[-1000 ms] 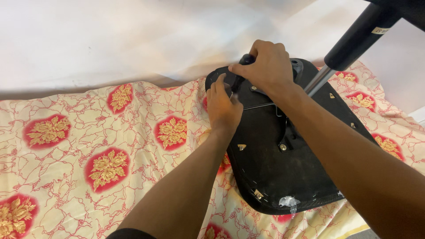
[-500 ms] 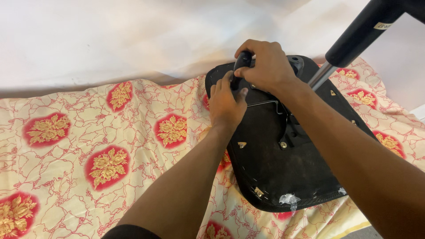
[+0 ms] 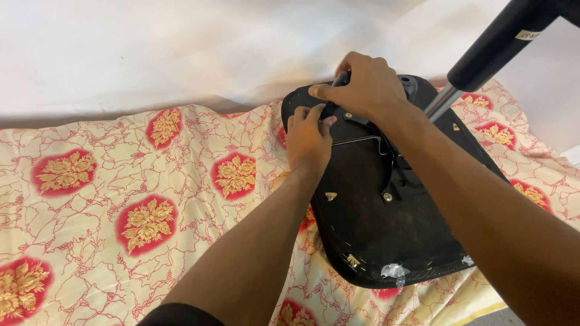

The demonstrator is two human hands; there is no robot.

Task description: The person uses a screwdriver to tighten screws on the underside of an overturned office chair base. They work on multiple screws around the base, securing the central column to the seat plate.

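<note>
An upturned black chair seat (image 3: pixel 386 229) lay underside up on a patterned cream sheet with red and gold floral medallions (image 3: pixel 145 199), toward the sheet's right side. At the seat's far edge, the right hand (image 3: pixel 362 87) was wrapped over a small black handle-like part (image 3: pixel 339 80), fingers curled closed around it. The left hand (image 3: pixel 308 142) rested just beside, nearer the seat's left rim, its fingers (image 3: pixel 314 115) bent and touching the same part from below; how firmly they gripped could not be told. A thin metal wire lever (image 3: pixel 359 140) ran across the seat between the left hand and the central mounting plate (image 3: pixel 402 175). From that plate a silver gas-lift rod (image 3: pixel 441 102) rose to the upper right into a black cylinder (image 3: pixel 501 42). Bolts (image 3: pixel 330 196) and bits of clear tape (image 3: pixel 394 270) marked the seat's near rim. A white wall (image 3: pixel 181 48) stood beyond the sheet.
</note>
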